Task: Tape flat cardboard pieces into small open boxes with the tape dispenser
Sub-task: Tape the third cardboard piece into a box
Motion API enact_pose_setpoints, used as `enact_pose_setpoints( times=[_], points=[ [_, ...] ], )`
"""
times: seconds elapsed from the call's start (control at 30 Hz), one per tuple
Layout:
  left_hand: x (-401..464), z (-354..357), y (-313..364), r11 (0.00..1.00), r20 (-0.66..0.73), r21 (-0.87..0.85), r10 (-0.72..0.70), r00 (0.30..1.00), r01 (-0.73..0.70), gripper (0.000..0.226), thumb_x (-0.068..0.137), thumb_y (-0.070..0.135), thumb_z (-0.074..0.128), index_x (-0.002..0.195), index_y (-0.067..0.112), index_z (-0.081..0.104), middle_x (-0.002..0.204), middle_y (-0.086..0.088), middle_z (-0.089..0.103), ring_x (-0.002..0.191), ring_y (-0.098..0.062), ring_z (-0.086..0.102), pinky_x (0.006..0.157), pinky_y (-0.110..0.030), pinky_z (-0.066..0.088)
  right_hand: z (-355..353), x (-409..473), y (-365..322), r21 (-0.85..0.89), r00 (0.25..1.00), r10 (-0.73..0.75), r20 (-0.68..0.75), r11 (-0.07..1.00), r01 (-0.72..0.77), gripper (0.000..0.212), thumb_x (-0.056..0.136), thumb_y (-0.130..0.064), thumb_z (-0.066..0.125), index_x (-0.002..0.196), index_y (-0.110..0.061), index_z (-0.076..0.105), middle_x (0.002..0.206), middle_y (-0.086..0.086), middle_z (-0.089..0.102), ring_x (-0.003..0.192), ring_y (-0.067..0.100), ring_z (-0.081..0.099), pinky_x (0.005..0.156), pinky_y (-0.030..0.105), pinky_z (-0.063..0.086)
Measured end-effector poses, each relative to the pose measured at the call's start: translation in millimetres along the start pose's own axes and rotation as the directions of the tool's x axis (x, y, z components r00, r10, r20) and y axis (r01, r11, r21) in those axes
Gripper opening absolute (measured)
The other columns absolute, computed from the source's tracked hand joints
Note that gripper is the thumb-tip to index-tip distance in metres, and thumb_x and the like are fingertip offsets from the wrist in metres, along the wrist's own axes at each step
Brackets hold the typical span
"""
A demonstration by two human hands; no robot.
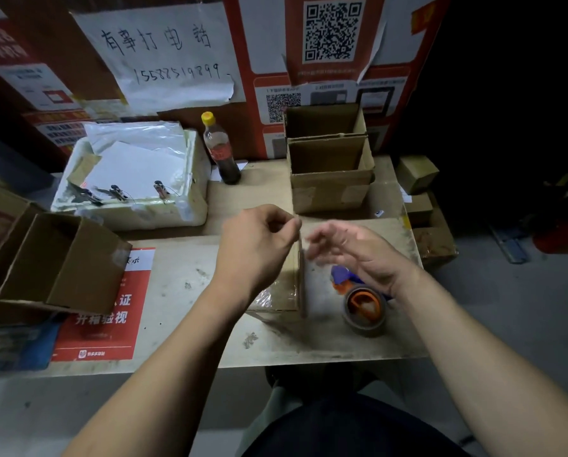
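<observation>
A small cardboard box [281, 291] stands at the middle of the table, its taped side glossy, with one thin flap raised on its right edge. My left hand [259, 242] pinches the top of that raised flap. My right hand [355, 252] hovers just right of the flap, its fingers loosely spread and holding nothing; it is blurred. Below my right wrist the tape dispenser [363, 306] lies on the table, an orange and blue frame carrying a brown tape roll.
Two open cardboard boxes [332, 186] stand at the back right. Another open box [61, 262] lies tipped on the left. A foam box [134, 179] with papers and clips and a dark drink bottle [221, 153] sit behind. The table edge [243, 362] runs in front.
</observation>
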State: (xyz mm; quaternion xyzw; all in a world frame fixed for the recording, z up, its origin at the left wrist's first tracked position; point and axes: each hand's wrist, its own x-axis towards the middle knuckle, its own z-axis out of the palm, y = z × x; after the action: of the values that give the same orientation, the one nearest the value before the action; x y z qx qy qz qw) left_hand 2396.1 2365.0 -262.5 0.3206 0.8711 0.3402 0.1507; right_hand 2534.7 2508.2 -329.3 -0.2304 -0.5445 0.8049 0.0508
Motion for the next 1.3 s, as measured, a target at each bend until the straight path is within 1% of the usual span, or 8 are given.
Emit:
enact_pose_setpoints(
  times=[0.07,0.17,0.4,0.57,0.7,0.97,1.13,1.3],
  points=[
    [3.8,3.7,-13.0,0.998,-0.028,-0.024,-0.064,0.998,0.064,0.019,0.091,0.036,0.071,0.081,0.022,0.078,0.072,0.013,0.075,0.074,0.002,0.068,0.072,-0.021,0.050,1.2,3.2,4.3,-0.042,0.993,0.113,0.025,0.993,-0.112,0.021,0.089,-0.021,0.070,0.098,-0.003,0.067,0.083,0.019,0.065,0.076,0.033,0.057,0.067,0.030,0.051],
    [5.5,21.6,-36.3,0.989,-0.046,-0.021,-0.145,0.988,0.144,0.020,0.091,0.039,0.071,0.084,0.022,0.078,0.074,0.011,0.075,0.075,-0.003,0.068,0.073,-0.025,0.052,-0.3,9.5,19.2,0.079,0.960,0.223,-0.170,0.974,-0.213,0.021,0.074,-0.013,0.081,0.084,-0.005,0.065,0.070,0.014,0.061,0.060,0.019,0.056,0.049,0.022,0.043],
    [4.6,62.0,-66.6,0.938,-0.179,0.340,0.002,0.984,0.060,0.033,0.097,0.050,0.062,0.091,0.019,0.070,0.080,-0.008,0.070,0.083,-0.032,0.064,0.062,-0.035,0.039,12.3,28.1,48.4,0.201,0.858,0.229,-0.460,0.968,-0.151,0.024,0.096,-0.023,0.071,0.085,-0.003,0.065,0.066,0.006,0.060,0.055,0.013,0.056,0.047,0.019,0.040],
    [7.1,76.0,-84.9,0.862,-0.163,0.498,0.204,0.965,-0.099,0.036,0.096,0.043,0.055,0.074,0.015,0.059,0.064,-0.007,0.062,0.067,-0.032,0.058,0.050,-0.035,0.038,15.7,37.5,71.3,-0.039,0.794,0.083,-0.602,0.990,-0.133,0.036,0.099,-0.033,0.068,0.087,0.001,0.068,0.060,-0.001,0.059,0.053,0.008,0.054,0.050,0.019,0.043],
    [11.7,81.1,-93.9,0.796,-0.164,0.597,0.241,0.956,-0.098,0.038,0.094,0.047,0.059,0.073,0.015,0.056,0.068,-0.008,0.061,0.071,-0.034,0.056,0.055,-0.037,0.036,19.8,44.9,88.8,-0.234,0.752,0.013,-0.659,0.947,-0.222,0.043,0.101,-0.042,0.061,0.083,-0.003,0.066,0.064,0.003,0.063,0.063,0.016,0.057,0.064,0.037,0.050],
    [13.5,77.8,-88.8,0.832,-0.244,0.501,-0.129,0.961,0.238,0.078,0.082,0.082,0.049,0.109,0.009,0.051,0.109,-0.015,0.055,0.105,-0.036,0.049,0.078,-0.049,0.043,31.7,54.9,100.1,-0.226,0.748,0.004,-0.664,0.952,-0.205,0.042,0.100,-0.050,0.058,0.088,-0.010,0.065,0.082,0.008,0.072,0.079,0.025,0.067,0.077,0.044,0.057],
    [12.4,83.5,-80.9,0.864,-0.057,0.384,-0.331,0.942,0.326,0.092,0.080,0.091,0.039,0.120,0.009,0.049,0.129,-0.013,0.057,0.123,-0.036,0.044,0.094,-0.054,0.038,42.1,56.0,100.7,0.144,0.804,0.144,-0.576,0.987,-0.073,0.038,0.091,-0.048,0.071,0.086,-0.014,0.056,0.070,-0.003,0.064,0.062,0.005,0.060,0.059,0.019,0.049],
    [12.5,82.0,-88.1,0.901,-0.006,0.266,-0.354,0.935,0.343,0.078,0.086,0.084,0.045,0.114,0.011,0.046,0.127,-0.013,0.058,0.122,-0.037,0.044,0.094,-0.053,0.036,51.6,60.0,104.6,0.322,0.848,0.274,-0.454,0.938,-0.131,0.047,0.093,-0.057,0.065,0.113,-0.014,0.061,0.106,0.008,0.075,0.097,0.022,0.073,0.077,0.036,0.060]
  ],
)
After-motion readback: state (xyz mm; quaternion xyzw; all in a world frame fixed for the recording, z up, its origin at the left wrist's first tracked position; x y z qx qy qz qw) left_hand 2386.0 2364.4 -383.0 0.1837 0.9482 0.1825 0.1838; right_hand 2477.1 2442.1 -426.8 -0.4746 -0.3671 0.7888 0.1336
